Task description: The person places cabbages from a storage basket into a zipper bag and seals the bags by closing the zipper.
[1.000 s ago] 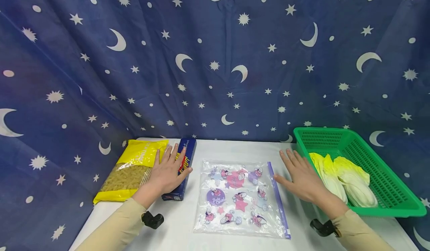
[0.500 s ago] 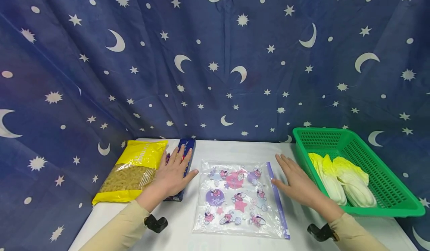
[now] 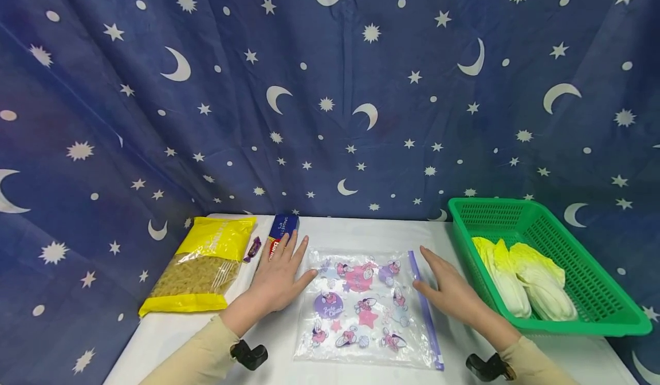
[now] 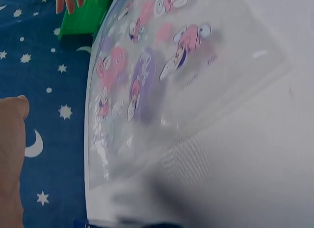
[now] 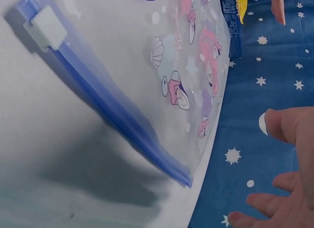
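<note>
A deep blue cloth backdrop [image 3: 309, 47], printed with pale crescents, stars and dots, hangs in loose folds behind the white counter [image 3: 356, 234]; it shows past both ends too; soft shadows fall across the white surface.

Smooth, glossy plastic bag [image 3: 356, 313] and matt, perhaps cloth-covered tabletop [image 3: 356, 233].

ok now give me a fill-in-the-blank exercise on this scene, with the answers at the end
1. The basket is coloured ____.
2. It contains ____ cabbages.
3. In the head view, the pasta bag lies to the ____ of the clear bag.
4. The right hand holds ____.

Missing words: green; two; left; nothing.
</note>
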`<action>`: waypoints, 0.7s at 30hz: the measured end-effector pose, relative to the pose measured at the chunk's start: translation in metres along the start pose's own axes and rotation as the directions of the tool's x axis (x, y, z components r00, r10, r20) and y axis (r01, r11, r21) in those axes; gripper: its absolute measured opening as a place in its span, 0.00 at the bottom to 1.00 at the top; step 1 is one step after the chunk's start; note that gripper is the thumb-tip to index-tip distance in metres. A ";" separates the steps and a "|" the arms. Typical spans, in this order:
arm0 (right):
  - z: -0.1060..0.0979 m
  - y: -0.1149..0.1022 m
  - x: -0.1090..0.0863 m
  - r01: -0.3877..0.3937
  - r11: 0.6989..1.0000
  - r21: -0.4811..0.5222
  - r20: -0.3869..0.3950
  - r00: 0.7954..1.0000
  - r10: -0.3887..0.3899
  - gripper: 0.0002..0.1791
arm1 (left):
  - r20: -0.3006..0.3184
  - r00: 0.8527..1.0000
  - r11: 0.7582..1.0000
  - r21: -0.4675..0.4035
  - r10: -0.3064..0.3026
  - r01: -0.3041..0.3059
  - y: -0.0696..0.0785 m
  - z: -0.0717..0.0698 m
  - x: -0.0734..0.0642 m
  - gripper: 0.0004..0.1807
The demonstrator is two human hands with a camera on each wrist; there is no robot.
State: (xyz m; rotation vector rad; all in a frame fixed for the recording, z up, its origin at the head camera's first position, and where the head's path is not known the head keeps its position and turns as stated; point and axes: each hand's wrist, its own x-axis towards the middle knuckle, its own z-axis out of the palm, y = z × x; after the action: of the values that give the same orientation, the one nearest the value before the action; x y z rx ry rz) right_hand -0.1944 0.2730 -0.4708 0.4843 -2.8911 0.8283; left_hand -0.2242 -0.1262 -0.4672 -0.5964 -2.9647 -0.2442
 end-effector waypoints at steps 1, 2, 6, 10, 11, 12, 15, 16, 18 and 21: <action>0.001 0.000 0.000 -0.002 1.000 0.008 -0.003 1.000 0.002 0.45 | -0.004 1.000 1.000 -0.011 0.005 -0.005 0.003 0.001 0.000 0.46; 0.002 0.001 -0.001 -0.002 1.000 0.013 -0.008 1.000 0.002 0.45 | -0.008 1.000 1.000 -0.018 0.010 -0.010 0.005 0.002 0.000 0.46; 0.003 0.002 -0.004 -0.010 0.999 0.037 -0.026 1.000 0.011 0.44 | -0.024 0.999 0.998 -0.040 0.039 -0.040 0.014 0.007 -0.001 0.45; 0.006 0.003 -0.010 -0.036 0.997 0.062 -0.032 0.999 0.038 0.43 | -0.041 0.996 0.996 -0.053 0.076 -0.078 0.023 0.014 -0.005 0.44; 0.006 0.003 -0.011 -0.043 0.997 0.068 -0.033 0.998 0.045 0.43 | -0.048 0.995 0.994 -0.056 0.087 -0.089 0.025 0.016 -0.005 0.43; 0.007 0.004 -0.012 -0.049 0.996 0.074 -0.031 0.998 0.051 0.43 | -0.044 0.995 0.994 -0.058 0.093 -0.095 0.027 0.018 -0.006 0.43; 0.008 0.005 -0.014 -0.069 0.992 0.104 -0.026 0.997 0.072 0.42 | -0.041 0.992 0.991 -0.061 0.119 -0.121 0.032 0.024 -0.006 0.43; 0.008 0.005 -0.015 -0.078 0.990 0.117 -0.022 0.996 0.081 0.41 | -0.032 0.992 0.990 -0.064 0.125 -0.127 0.034 0.026 -0.006 0.43; 0.009 0.005 -0.015 -0.100 0.985 0.143 -0.008 0.995 0.102 0.39 | -0.014 0.991 0.988 -0.076 0.136 -0.137 0.038 0.028 -0.006 0.43; 0.010 0.004 -0.016 -0.141 0.973 0.183 0.021 0.990 0.140 0.36 | 0.014 0.988 0.983 -0.105 0.154 -0.152 0.045 0.030 -0.005 0.43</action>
State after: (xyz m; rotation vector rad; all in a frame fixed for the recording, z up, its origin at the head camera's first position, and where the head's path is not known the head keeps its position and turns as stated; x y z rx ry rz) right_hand -0.1809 0.2758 -0.4839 0.3000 -2.8972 1.1244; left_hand -0.2042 -0.0820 -0.4917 -0.8409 -2.9219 -0.3819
